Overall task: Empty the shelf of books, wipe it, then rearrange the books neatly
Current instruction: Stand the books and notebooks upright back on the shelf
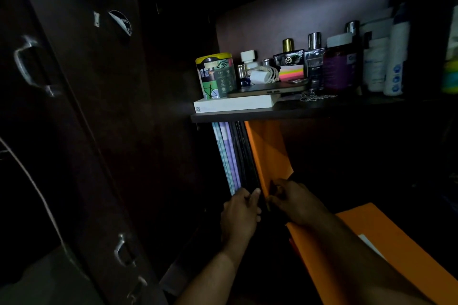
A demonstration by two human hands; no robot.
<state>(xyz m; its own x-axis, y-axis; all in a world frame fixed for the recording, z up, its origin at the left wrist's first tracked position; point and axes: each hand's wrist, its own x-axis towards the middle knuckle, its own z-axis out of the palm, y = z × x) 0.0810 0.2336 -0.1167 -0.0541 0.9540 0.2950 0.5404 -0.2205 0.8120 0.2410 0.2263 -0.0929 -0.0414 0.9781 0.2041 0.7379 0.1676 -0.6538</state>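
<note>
Head view, dim cupboard, left hand (239, 213) fingers curled on upright dark books (247, 156), right hand (292, 202) pinching an orange folder (269, 151) just right of them, under the shelf (297, 112).

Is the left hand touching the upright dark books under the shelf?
Touching. The head view shows the left hand with its fingers laid against the lower edge of the dark books.

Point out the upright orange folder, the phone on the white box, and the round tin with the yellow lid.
upright orange folder (269, 153), head view, on its front cover.
phone (269, 88), head view, on its near edge.
round tin (216, 76), head view, on its printed side.
</note>
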